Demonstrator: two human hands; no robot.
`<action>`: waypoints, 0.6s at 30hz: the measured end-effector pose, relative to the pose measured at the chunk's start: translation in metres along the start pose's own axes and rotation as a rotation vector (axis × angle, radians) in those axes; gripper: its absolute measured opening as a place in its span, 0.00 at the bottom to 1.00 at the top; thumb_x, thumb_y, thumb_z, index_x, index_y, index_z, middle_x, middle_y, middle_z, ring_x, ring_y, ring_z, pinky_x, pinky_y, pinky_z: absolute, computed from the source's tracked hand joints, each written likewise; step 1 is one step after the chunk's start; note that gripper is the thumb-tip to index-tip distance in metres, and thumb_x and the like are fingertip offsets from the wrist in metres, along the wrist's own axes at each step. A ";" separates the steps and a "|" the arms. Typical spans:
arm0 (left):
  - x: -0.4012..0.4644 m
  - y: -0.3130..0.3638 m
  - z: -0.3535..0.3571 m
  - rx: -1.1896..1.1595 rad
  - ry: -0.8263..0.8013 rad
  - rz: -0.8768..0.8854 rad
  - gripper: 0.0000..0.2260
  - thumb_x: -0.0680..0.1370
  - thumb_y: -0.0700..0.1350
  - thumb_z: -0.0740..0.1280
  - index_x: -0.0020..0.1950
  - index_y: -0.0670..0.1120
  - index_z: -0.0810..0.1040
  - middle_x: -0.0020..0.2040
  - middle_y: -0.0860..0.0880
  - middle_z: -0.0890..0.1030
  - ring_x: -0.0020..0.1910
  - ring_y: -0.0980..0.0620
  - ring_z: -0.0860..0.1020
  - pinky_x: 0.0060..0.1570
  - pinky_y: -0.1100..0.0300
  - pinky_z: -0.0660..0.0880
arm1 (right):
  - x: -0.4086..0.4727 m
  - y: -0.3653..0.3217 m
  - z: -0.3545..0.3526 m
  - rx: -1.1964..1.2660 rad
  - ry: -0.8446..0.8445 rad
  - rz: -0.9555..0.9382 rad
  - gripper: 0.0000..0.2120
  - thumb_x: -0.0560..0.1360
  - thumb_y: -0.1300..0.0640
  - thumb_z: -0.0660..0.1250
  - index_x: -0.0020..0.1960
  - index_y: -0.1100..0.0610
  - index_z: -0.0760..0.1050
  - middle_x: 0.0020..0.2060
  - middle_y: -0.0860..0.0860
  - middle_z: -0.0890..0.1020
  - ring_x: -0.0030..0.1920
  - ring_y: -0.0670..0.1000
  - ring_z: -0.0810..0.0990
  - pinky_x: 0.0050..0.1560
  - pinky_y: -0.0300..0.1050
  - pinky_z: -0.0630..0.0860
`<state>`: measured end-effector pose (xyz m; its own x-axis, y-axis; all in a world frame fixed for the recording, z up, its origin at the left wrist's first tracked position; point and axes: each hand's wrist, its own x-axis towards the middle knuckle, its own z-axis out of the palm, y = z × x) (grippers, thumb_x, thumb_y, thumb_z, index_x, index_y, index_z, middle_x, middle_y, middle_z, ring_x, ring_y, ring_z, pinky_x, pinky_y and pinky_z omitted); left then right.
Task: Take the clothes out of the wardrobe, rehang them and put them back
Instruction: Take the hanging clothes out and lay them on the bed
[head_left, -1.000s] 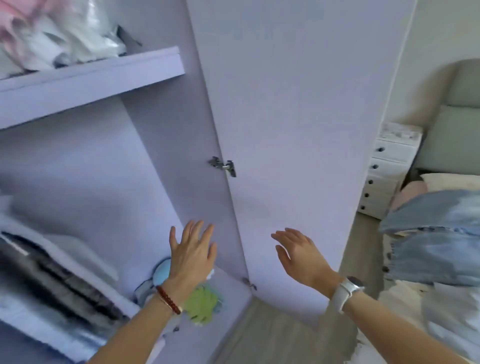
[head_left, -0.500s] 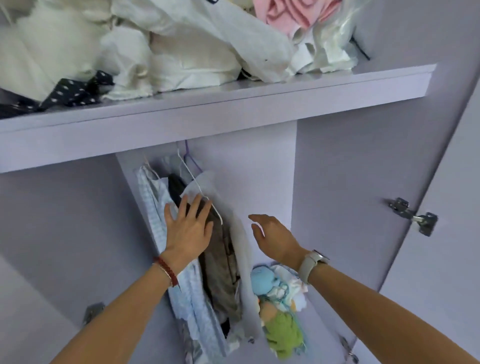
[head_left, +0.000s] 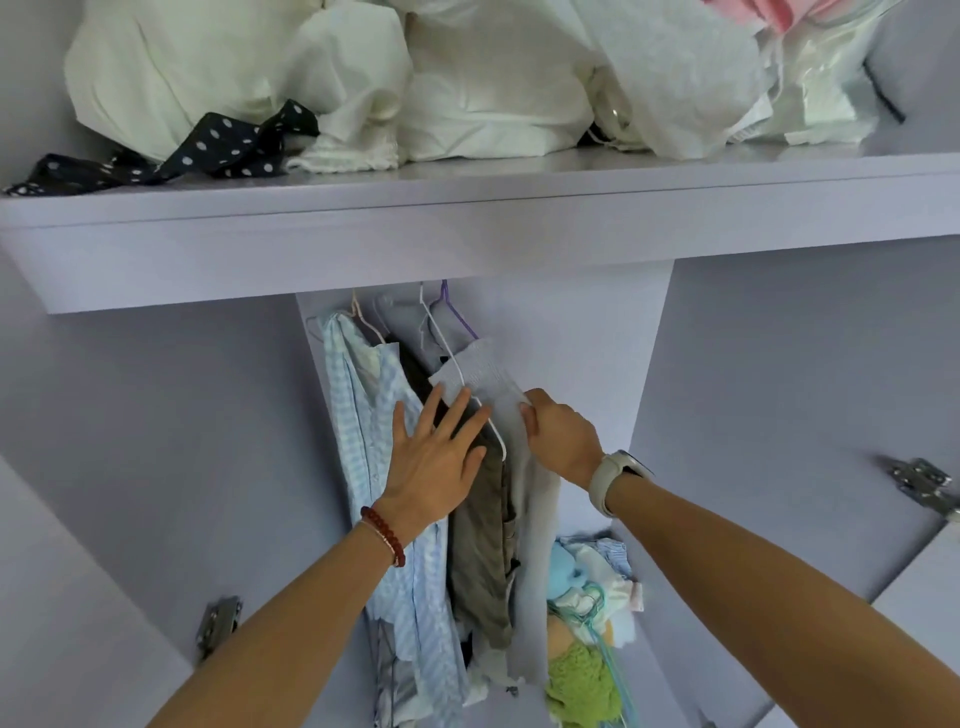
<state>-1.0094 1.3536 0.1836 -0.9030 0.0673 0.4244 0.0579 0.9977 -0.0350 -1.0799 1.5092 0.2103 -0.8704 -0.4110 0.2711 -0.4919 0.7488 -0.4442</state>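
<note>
Lilac wardrobe (head_left: 156, 395) interior, seen from below, with 1 deep shelf (head_left: 467, 228) across the top. On that shelf, from the left: 1 dark polka-dot strap (head_left: 208, 150), then a heap of white bags (head_left: 389, 78), then 1 clear bag with pink inside (head_left: 810, 47). Lower left, 1 metal hinge (head_left: 218, 621).

Under the shelf, 3 garments side by side on hangers: 1 light blue checked shirt (head_left: 358, 441), 1 olive-brown garment (head_left: 483, 545), 1 pale grey knit garment (head_left: 535, 519) on a white wire hanger (head_left: 457, 371). At least 3 hanger hooks visible, 1 of them purple (head_left: 452, 312).

Left hand (head_left: 434, 462), red bead bracelet (head_left: 384, 535) at the wrist, fingers straight and spread, flat against the blue shirt and the olive-brown garment. Right hand (head_left: 563, 436), pale watch (head_left: 615, 480) at the wrist, fingers curled, pinching the grey knit garment near its shoulder.

Below right, a pile of soft things, blue, white and green (head_left: 587, 623). Far right, 1 more hinge (head_left: 922, 486).
</note>
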 end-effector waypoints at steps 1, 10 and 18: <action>-0.002 0.000 0.000 -0.031 0.023 -0.003 0.21 0.80 0.51 0.56 0.73 0.51 0.62 0.76 0.49 0.56 0.75 0.44 0.50 0.69 0.37 0.46 | 0.004 -0.003 -0.003 -0.076 0.029 -0.019 0.16 0.81 0.51 0.50 0.57 0.62 0.68 0.48 0.61 0.80 0.48 0.63 0.77 0.40 0.47 0.67; -0.010 0.005 0.008 -0.120 0.034 -0.149 0.20 0.81 0.53 0.54 0.73 0.54 0.62 0.76 0.50 0.57 0.75 0.47 0.52 0.69 0.42 0.47 | 0.005 -0.003 -0.030 -0.238 0.342 -0.062 0.18 0.81 0.53 0.48 0.54 0.63 0.71 0.42 0.61 0.82 0.43 0.63 0.79 0.38 0.47 0.67; -0.003 0.032 -0.001 -0.142 0.118 -0.304 0.15 0.78 0.51 0.61 0.59 0.43 0.75 0.74 0.39 0.59 0.74 0.41 0.53 0.66 0.34 0.39 | -0.042 0.038 -0.058 0.016 0.422 0.064 0.17 0.81 0.55 0.51 0.46 0.67 0.71 0.39 0.65 0.80 0.40 0.66 0.77 0.36 0.46 0.63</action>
<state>-1.0047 1.3851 0.1818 -0.8329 -0.2411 0.4982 -0.1403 0.9627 0.2314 -1.0613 1.5852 0.2314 -0.8161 -0.1125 0.5669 -0.4403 0.7564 -0.4837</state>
